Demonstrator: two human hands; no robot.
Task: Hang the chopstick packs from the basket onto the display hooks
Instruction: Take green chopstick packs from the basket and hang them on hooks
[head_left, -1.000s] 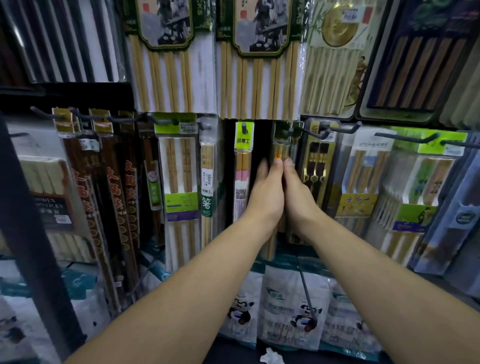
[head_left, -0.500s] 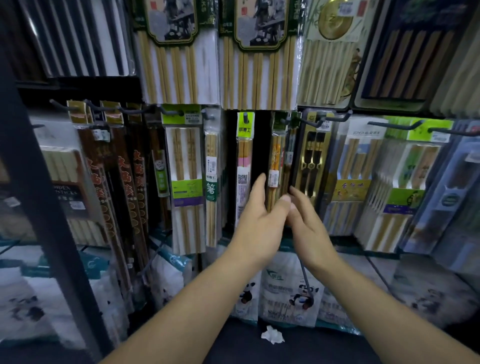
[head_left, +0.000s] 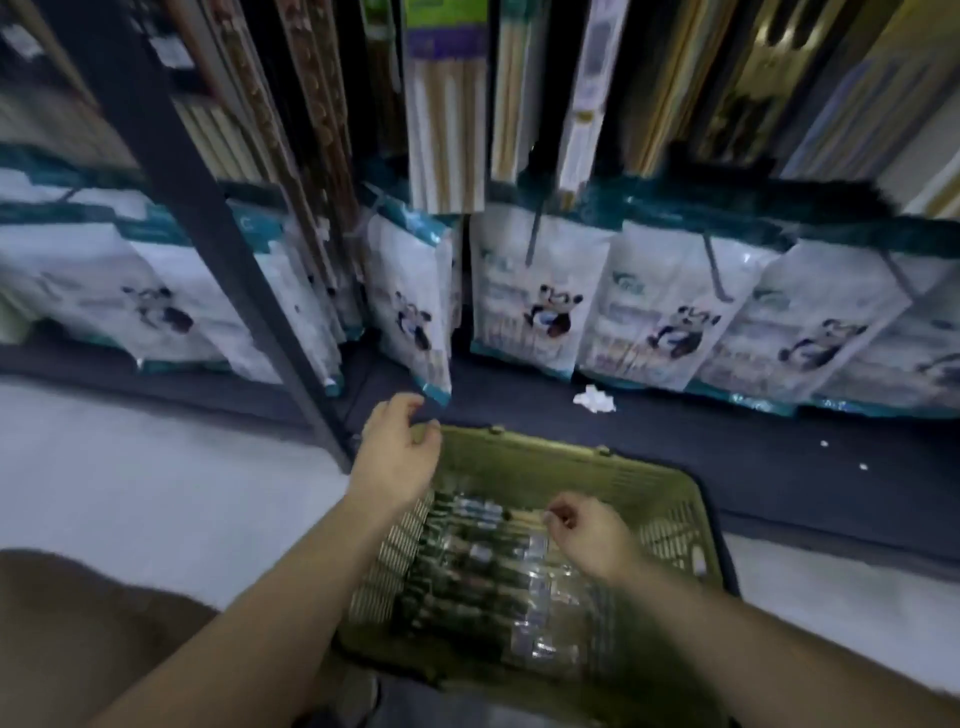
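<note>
Well, the chopstick packs (head_left: 483, 566) lie heaped lengthwise in the green basket (head_left: 597, 457), which sits on the pale floor (head_left: 156, 467) just in front of the display's dark base (head_left: 779, 467), and none is in the air. The left hand (head_left: 397, 452) hovers over the basket's far left corner, its grip loose, fingers slack and curled round nothing. The right hand (head_left: 587, 535) is low over the heap with fingers bent toward the end of one pack; the frame is smeared there, so I cannot tell whether that grip has closed on the wrapper or only touches it. Judging by the glossy film, these packs should be light and stiff along their length but slippery, apt to slide off one another (a careless tug could drag a neighbour along). The sensible place to take one is probably its top end, pinched flat, leaving room for a hook. Above, hung packs (head_left: 447, 130) dangle over a row of panda bags (head_left: 535, 301); the hooks are out of view, and a white paper scrap (head_left: 595, 399) lies on the dark base
</note>
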